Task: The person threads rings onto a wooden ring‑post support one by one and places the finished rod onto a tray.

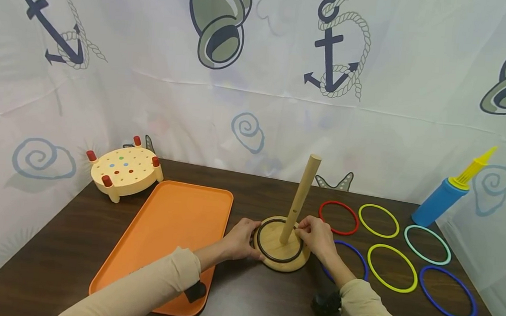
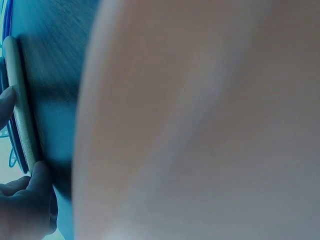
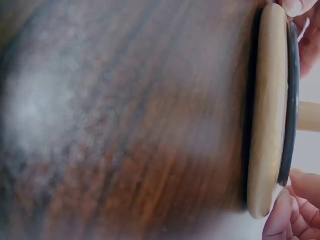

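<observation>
A round wooden base with an upright wooden peg stands on the table. A black ring lies around the peg on the base. My left hand holds the base's left edge, its thumb and fingers spread along the rim. On the far right side of the base, my right hand pinches the black ring between thumb and finger. From the right wrist, the ring shows flat above the edge of the base. The left wrist view is mostly blocked by a blurred pale surface.
Several coloured rings lie at the right, among them a red ring and a mint ring. Behind them stands a blue hand pump. An orange tray lies left, below an upturned pegged stool. A patterned curtain hangs behind.
</observation>
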Motion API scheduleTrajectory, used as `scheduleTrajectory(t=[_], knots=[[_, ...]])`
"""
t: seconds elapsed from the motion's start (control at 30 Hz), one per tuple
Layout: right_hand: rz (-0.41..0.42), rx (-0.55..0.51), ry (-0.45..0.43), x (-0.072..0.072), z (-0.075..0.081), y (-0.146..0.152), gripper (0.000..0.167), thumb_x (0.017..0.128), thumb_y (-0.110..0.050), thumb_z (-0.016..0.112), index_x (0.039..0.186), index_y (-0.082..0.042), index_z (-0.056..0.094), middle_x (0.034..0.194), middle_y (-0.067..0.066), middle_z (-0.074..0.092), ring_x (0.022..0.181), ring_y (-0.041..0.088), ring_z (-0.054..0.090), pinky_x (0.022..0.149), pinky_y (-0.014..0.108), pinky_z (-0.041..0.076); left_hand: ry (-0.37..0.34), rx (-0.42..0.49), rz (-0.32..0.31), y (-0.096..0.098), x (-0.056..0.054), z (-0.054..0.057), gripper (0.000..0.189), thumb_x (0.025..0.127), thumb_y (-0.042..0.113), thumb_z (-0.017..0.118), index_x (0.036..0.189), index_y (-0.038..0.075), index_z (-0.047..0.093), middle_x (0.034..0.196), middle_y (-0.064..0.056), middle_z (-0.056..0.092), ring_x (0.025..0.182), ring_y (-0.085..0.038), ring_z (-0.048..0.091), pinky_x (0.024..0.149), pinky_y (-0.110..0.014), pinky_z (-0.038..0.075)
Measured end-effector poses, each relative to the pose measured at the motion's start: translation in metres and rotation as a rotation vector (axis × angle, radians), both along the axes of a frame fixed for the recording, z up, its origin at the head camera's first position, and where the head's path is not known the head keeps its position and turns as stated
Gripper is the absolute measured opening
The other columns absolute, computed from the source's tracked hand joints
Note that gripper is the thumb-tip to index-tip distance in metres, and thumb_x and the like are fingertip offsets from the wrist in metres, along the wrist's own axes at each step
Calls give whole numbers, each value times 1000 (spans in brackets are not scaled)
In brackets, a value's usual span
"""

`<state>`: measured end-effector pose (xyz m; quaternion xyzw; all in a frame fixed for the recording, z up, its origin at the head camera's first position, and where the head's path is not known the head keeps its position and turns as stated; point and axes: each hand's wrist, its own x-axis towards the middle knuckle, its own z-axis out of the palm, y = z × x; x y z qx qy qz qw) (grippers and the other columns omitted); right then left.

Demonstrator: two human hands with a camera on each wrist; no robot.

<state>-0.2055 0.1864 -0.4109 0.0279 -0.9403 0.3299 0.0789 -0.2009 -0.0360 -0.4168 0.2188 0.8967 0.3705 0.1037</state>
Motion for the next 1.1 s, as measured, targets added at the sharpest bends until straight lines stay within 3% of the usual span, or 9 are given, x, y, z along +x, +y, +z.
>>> scheduleTrajectory(t=[0.3, 0.43, 0.67, 0.93, 1.1], knots=[[-16, -92, 5, 6, 5, 30, 6, 84, -4, 67, 88, -1, 66, 68, 7, 62, 55, 13, 58, 50, 22, 49, -2, -2, -2, -1, 1, 0, 82, 69, 17, 84, 134, -10, 43, 125, -23, 45, 113, -33, 47, 96, -45, 42], [-40, -51, 19, 9, 5, 53, 8, 84, -5, 68, 91, -1, 66, 75, 7, 66, 62, 12, 57, 54, 22, 46, 0, 3, 0, -1, 1, -1, 82, 68, 16, 84, 134, -11, 43, 124, -23, 45, 113, -32, 47, 96, -45, 41], [-12, 41, 57, 13, 3, 87, 12, 83, -3, 68, 94, 1, 67, 86, 11, 68, 79, 25, 63, 67, 33, 48, 4, 0, 4, -2, 1, -1, 83, 68, 18, 85, 134, -10, 43, 124, -22, 45, 111, -31, 48, 95, -44, 42], [19, 113, 47, 16, -1, 104, 10, 78, -1, 70, 88, -1, 68, 83, 9, 67, 77, 24, 60, 70, 40, 48, 17, -3, -2, 0, 1, -1, 83, 68, 18, 85, 134, -10, 43, 124, -22, 46, 110, -31, 48, 95, -44, 42], [43, 116, 59, 14, -4, 106, 12, 74, 0, 73, 84, -3, 68, 78, 7, 67, 73, 21, 60, 67, 38, 48, 10, -6, -1, 0, 1, 0, 83, 68, 19, 85, 134, -9, 43, 124, -21, 46, 112, -31, 47, 96, -43, 42]])
